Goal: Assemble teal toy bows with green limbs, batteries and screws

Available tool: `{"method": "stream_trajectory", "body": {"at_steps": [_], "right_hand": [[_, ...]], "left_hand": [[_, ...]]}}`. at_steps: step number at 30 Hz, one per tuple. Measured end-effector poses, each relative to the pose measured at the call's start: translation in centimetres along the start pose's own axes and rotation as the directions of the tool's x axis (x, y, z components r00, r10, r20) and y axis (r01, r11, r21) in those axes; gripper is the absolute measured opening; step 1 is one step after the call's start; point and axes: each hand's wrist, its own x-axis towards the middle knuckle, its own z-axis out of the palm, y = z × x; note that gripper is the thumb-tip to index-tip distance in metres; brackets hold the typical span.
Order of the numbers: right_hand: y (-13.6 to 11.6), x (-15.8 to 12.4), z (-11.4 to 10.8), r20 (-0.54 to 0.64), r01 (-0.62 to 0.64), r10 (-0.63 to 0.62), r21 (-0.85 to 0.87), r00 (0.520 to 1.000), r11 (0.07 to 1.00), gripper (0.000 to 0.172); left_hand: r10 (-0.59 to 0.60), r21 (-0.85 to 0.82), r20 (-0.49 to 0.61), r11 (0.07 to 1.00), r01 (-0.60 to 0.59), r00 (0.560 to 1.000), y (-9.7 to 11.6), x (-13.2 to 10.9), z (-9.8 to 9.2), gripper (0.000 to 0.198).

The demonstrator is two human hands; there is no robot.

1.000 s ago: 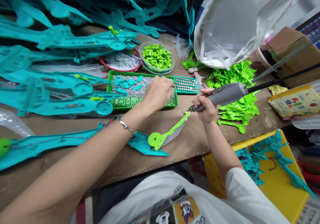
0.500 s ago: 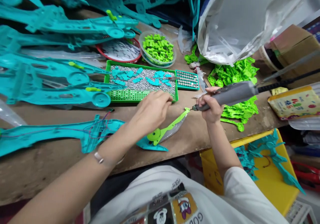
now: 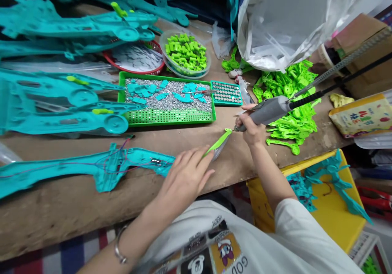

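Observation:
My left hand (image 3: 187, 172) lies over a lime-green plastic arm (image 3: 221, 140), holding it down, with fingers nearly straight and the thumb on the near side. The hand hides the arm's round end. A clear plastic strip runs along the arm's lower edge. Under the same hand ends a long teal plastic shell (image 3: 139, 159) with thin wires along it. My right hand (image 3: 251, 130) grips a grey electric screwdriver (image 3: 268, 110), tilted, its bit at the arm's narrow tip. Whether a screw sits there is too small to tell.
Behind my hands stand a green tray (image 3: 171, 119) of screws and teal pieces, a small teal tray (image 3: 226, 93), and a clear bowl (image 3: 208, 67) of green parts. Green arms (image 3: 294, 123) are heaped at right. Teal shells (image 3: 61, 119) fill the left; a yellow bin (image 3: 260, 200) sits below right.
My left hand has come down from above the table near the screw tray onto the green arm's round end. The screwdriver stays at the arm's tip, its rear end swung slightly toward the left.

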Motion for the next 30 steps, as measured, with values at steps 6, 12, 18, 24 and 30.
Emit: {"method": "stream_trajectory", "body": {"at_steps": [6,12,18,24,30], "right_hand": [[-0.2,-0.1,0.5,0.003,-0.043,0.044,-0.061,0.999,0.997,0.028],[0.0,0.1,1.0,0.026,-0.052,0.052,-0.019,0.998,0.998,0.032],[-1.2,-0.2,1.6,0.048,-0.037,0.037,0.008,0.998,0.999,0.032],[-3.8,-2.1,3.1,0.146,-0.06,0.043,0.114,0.988,0.992,0.03],[-4.6,-3.2,3.8,0.196,-0.105,0.079,0.125,0.977,0.987,0.033]], "left_hand": [[-0.011,0.114,0.052,0.993,0.005,0.999,1.5,0.5,1.7,0.044],[-0.024,0.121,0.09,0.993,0.013,0.996,1.2,0.5,2.0,0.043],[-0.104,0.089,-0.033,0.99,0.107,0.994,1.8,2.1,1.8,0.035],[-0.205,0.1,-0.127,0.971,0.218,0.971,1.6,5.6,2.2,0.027],[-0.206,0.052,-0.108,0.976,0.212,0.973,0.9,5.9,2.5,0.028]]}}
